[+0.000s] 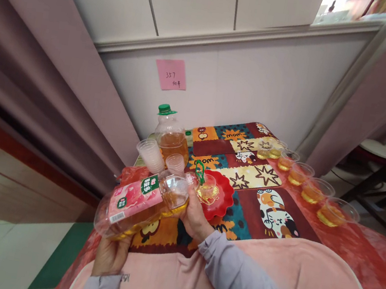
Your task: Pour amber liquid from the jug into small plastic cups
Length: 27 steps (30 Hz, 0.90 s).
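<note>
In front of you the surface (353, 250) carries a bright patchwork mat (247, 173) with cartoon cats and stars. Along its right edge you see a row of clear cups (305, 180), each with amber liquid at the bottom. At the far left corner stands a second bottle (170, 138) with a green cap, and just beside it a stack of clear cups (150, 154) leans over. On the wall behind, a pink note (171, 74) is stuck. Grey curtains (39, 89) hang at the left.

Clear bottle (134, 204) with pink label — tipped on its side, amber liquid pooled low, neck toward small cup (207, 189).
</note>
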Each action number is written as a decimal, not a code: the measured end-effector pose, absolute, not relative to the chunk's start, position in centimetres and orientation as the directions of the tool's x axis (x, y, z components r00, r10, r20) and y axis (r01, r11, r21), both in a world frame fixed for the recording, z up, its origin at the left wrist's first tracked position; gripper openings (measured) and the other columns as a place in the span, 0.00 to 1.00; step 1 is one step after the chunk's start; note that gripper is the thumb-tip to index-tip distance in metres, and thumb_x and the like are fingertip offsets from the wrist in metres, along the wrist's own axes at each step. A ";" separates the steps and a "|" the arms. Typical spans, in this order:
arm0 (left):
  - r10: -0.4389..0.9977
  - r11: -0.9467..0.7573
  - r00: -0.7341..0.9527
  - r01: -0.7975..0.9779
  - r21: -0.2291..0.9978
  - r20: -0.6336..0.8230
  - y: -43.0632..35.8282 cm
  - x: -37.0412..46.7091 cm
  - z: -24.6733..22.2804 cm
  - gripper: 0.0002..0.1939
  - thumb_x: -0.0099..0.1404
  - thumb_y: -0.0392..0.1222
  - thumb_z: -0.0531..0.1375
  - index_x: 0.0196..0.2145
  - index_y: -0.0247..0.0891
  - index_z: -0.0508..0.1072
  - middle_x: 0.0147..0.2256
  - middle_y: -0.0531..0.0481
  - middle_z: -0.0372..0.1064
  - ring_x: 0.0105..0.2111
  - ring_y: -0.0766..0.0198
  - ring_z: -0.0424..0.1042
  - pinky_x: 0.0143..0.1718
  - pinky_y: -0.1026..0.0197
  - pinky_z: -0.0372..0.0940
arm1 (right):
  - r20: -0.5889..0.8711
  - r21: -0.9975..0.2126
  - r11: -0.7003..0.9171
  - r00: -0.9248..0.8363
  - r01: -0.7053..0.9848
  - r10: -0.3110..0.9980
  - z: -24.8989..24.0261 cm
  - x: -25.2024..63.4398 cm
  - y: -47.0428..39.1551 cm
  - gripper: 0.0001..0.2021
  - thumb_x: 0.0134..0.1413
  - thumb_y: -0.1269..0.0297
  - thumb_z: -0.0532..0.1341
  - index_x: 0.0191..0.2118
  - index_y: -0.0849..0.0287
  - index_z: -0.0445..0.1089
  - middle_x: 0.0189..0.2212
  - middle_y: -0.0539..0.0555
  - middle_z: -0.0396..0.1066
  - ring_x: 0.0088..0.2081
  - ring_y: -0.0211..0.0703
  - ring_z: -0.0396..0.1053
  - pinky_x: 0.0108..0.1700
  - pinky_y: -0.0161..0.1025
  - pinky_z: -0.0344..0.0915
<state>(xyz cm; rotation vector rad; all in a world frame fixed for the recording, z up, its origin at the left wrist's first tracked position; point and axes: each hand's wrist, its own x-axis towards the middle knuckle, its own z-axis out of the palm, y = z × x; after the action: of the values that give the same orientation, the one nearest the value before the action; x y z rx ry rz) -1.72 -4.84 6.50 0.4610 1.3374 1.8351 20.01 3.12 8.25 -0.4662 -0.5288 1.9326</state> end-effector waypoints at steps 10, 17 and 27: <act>0.799 -0.085 -0.585 -0.344 0.935 -0.142 -4.9 -2.5 5.5 0.24 0.65 0.55 0.66 0.59 0.57 0.78 0.60 0.50 0.78 0.69 0.45 0.68 0.66 0.43 0.70 | -0.083 -0.544 -0.376 -0.397 -0.750 0.914 8.2 20.0 3.2 0.33 0.67 0.32 0.58 0.63 0.52 0.71 0.49 0.58 0.84 0.46 0.54 0.84 0.43 0.56 0.84; 0.787 -0.099 -0.599 -0.357 0.929 -0.146 -4.8 -2.4 5.6 0.24 0.64 0.56 0.67 0.58 0.56 0.79 0.61 0.50 0.77 0.70 0.44 0.67 0.66 0.43 0.71 | -0.077 -0.553 -0.372 -0.399 -0.746 0.914 8.2 20.0 3.2 0.34 0.67 0.31 0.58 0.64 0.52 0.70 0.49 0.58 0.84 0.46 0.55 0.84 0.41 0.55 0.84; 0.815 -0.130 -0.556 -0.449 0.884 -0.163 -4.9 -3.1 5.1 0.23 0.67 0.51 0.68 0.59 0.56 0.78 0.59 0.53 0.79 0.67 0.55 0.71 0.65 0.54 0.70 | -0.082 -0.555 -0.364 -0.386 -0.748 0.919 8.4 20.0 3.1 0.34 0.68 0.32 0.57 0.67 0.50 0.68 0.50 0.58 0.84 0.47 0.54 0.84 0.42 0.55 0.84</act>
<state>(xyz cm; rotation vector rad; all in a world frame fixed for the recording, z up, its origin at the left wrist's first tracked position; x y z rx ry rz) -3.12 -4.87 5.13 0.4582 1.2381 1.8154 20.04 3.10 8.38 -0.4644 -0.5297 1.9255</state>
